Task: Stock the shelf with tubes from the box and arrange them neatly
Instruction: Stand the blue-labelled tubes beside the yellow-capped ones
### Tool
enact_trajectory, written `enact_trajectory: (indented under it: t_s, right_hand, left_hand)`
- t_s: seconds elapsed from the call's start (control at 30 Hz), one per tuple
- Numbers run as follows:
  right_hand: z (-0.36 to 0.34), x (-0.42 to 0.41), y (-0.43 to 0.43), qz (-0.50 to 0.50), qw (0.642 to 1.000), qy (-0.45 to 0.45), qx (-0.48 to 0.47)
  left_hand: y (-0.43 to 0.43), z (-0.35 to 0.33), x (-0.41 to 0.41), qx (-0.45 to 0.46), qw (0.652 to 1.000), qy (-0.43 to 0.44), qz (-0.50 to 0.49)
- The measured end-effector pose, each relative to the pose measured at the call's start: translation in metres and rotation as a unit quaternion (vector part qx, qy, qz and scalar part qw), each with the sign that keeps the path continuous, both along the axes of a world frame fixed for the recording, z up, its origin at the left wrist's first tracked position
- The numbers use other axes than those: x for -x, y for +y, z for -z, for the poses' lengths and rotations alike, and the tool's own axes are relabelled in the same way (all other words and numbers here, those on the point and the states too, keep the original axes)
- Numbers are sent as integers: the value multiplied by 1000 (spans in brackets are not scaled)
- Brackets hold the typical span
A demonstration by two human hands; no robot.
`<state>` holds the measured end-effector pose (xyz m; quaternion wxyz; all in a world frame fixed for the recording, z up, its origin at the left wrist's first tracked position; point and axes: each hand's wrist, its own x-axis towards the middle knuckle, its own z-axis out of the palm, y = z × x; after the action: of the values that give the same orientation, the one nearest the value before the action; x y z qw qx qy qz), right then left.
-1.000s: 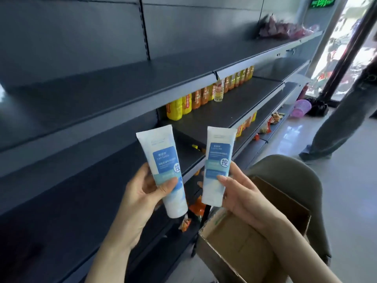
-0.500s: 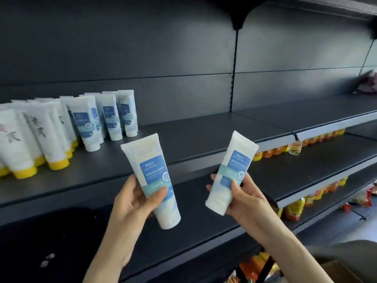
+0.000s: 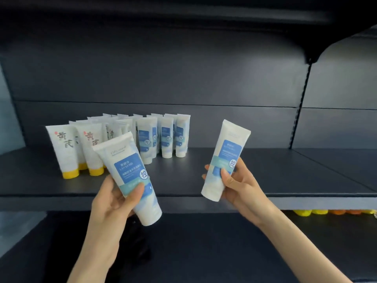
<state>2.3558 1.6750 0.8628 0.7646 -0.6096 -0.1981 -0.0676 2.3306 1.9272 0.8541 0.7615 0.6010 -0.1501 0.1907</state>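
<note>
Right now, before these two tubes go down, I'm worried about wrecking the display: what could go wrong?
1. The blue-label tubes stand close-packed on their caps; nudging one while placing could topple its neighbours.
2. The left hand and right hand each hold a tilted tube, the left tube and right tube; set down tilted on a narrow cap, either may fall.
3. The yellow-capped tubes stand right beside the blue ones; a misplaced tube would mix the groups.
</note>
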Motion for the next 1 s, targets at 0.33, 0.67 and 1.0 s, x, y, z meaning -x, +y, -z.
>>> enact_trajectory:
  t_s: [0.33,0.67,1.0]
  right_hand:
    - [-11,-115,78,73,997,10,16]
    - [3,-209,140,263,956,60,114]
    - [8,-225,157,358,912,67,188]
  left_hand:
    - [53,-20,-34,-38,999,-15,-4]
    - [129,-31,-69,-90,995,-19,46]
    - [170,-19,-79,-97,993,-8,70]
